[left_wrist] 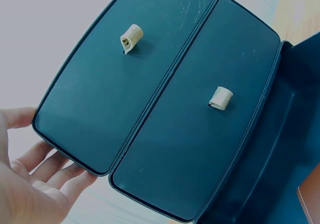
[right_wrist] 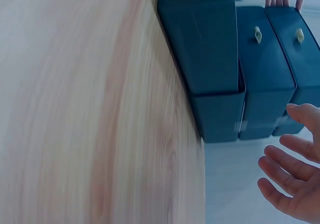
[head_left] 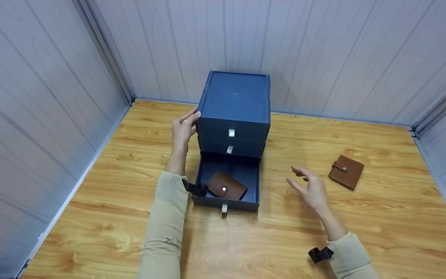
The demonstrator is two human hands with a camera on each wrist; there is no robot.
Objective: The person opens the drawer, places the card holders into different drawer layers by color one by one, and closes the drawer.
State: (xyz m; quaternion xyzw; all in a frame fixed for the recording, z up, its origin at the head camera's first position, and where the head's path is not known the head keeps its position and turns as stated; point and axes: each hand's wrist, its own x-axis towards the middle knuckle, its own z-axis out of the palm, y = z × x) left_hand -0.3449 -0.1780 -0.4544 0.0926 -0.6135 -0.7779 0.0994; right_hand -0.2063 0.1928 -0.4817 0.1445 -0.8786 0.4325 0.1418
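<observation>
A dark blue drawer cabinet (head_left: pixel 234 97) with three stacked drawers stands near the back wall. Its bottom drawer (head_left: pixel 252 195) is pulled out and holds a brown snap wallet (head_left: pixel 232 186). My left hand (head_left: pixel 183 128) rests against the cabinet's left side, thumb near the top front edge; in the left wrist view its fingers (left_wrist: pixel 47 166) lie fairly straight along that side. To the right of the drawer, my right hand (head_left: pixel 314 190) hovers with fingers spread and holds nothing. A second brown wallet (head_left: pixel 347 172), its strap snapped, lies on the table beyond that hand.
The wood-grain table (head_left: pixel 103 217) is bounded by pale panel walls (head_left: pixel 316 50) at the back and both sides. Small light pull tabs (head_left: pixel 231 133) stick out from the drawer fronts. Black wrist cameras (head_left: pixel 319 254) sit at the sleeve cuffs.
</observation>
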